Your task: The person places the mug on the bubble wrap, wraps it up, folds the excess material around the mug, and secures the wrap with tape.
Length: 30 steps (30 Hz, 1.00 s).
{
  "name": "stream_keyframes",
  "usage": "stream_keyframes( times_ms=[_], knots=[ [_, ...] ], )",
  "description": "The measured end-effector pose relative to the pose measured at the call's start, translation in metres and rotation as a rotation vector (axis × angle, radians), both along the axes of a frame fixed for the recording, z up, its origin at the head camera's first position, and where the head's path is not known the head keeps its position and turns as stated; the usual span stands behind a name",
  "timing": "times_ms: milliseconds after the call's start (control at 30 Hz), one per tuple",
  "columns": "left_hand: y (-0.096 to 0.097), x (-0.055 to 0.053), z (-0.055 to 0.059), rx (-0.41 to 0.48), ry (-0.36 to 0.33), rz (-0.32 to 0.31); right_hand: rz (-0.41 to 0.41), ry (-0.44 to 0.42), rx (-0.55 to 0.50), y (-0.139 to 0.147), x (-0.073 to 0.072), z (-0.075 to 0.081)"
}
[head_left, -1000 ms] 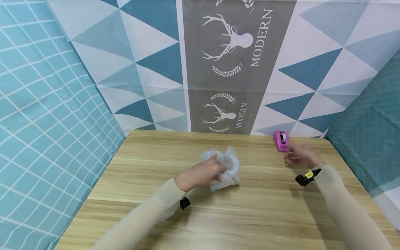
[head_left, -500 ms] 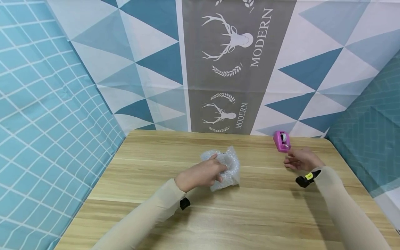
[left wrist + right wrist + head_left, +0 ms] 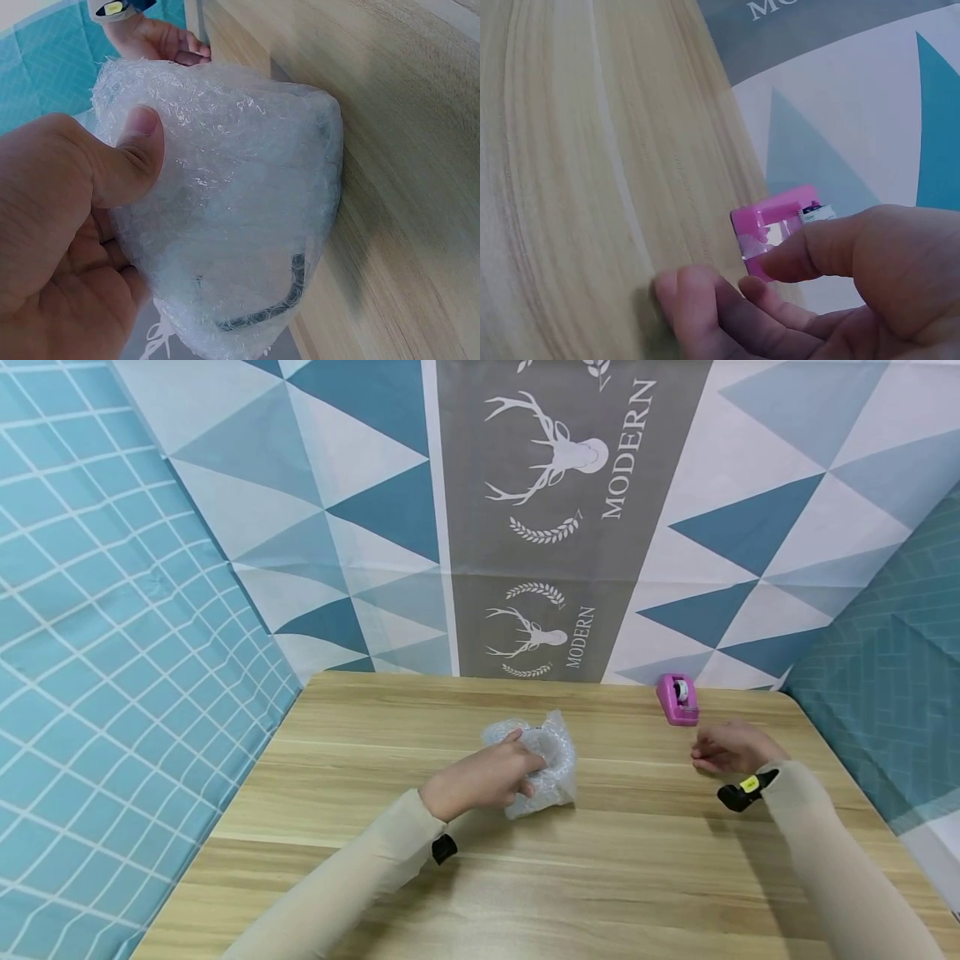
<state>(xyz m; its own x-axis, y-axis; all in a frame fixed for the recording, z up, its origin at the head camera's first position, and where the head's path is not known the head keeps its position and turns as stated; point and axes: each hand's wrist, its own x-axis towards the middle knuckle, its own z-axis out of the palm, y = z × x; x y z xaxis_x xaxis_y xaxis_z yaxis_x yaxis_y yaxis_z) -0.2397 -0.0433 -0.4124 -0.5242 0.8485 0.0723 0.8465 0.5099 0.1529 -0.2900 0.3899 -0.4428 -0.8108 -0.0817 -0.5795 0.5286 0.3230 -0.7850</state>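
Observation:
My left hand [image 3: 486, 774] grips a bundle of clear bubble wrap [image 3: 225, 172] on the table. In the left wrist view the thumb presses its near face and the other fingers curl behind it. A dark curved line shows through the wrap; what lies inside is hard to make out. My right hand [image 3: 735, 747] is just in front of a pink tape dispenser [image 3: 678, 700], apart from it. Its thumb and index finger pinch what looks like a short strip of clear tape [image 3: 769, 234], which shows shiny against the dispenser in the right wrist view.
The wooden table [image 3: 420, 718] meets a patterned backdrop [image 3: 525, 527] at its far edge, close behind the dispenser. Blue gridded cloth [image 3: 112, 610] hangs on the left side and teal cloth [image 3: 900, 652] on the right.
My right hand has drawn back from the front of the tape dispenser, slightly toward me and to the right. The left hand and the bubble-wrapped bundle have stayed in place.

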Motion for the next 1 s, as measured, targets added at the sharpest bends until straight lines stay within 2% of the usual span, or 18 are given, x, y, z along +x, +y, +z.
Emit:
stream_keyframes(
  times_ms=[100, 200, 333, 700, 1000],
  knots=[
    [-0.001, 0.000, -0.001, 0.002, 0.004, 0.000, 0.020, 0.059, 0.065, 0.003, -0.002, 0.002],
    [-0.001, -0.001, -0.002, 0.008, 0.006, -0.001, 0.015, 0.134, 0.183, 0.003, -0.005, 0.005],
    [-0.002, -0.001, -0.002, 0.013, 0.006, -0.004, -0.005, 0.179, 0.288, 0.000, -0.009, 0.009],
    [0.000, -0.001, 0.001, -0.002, -0.007, -0.008, -0.066, 0.178, 0.229, -0.013, -0.014, 0.004],
    [0.001, 0.000, 0.001, -0.009, -0.008, -0.003, -0.175, 0.207, 0.247, -0.021, -0.023, -0.003]
  ],
)
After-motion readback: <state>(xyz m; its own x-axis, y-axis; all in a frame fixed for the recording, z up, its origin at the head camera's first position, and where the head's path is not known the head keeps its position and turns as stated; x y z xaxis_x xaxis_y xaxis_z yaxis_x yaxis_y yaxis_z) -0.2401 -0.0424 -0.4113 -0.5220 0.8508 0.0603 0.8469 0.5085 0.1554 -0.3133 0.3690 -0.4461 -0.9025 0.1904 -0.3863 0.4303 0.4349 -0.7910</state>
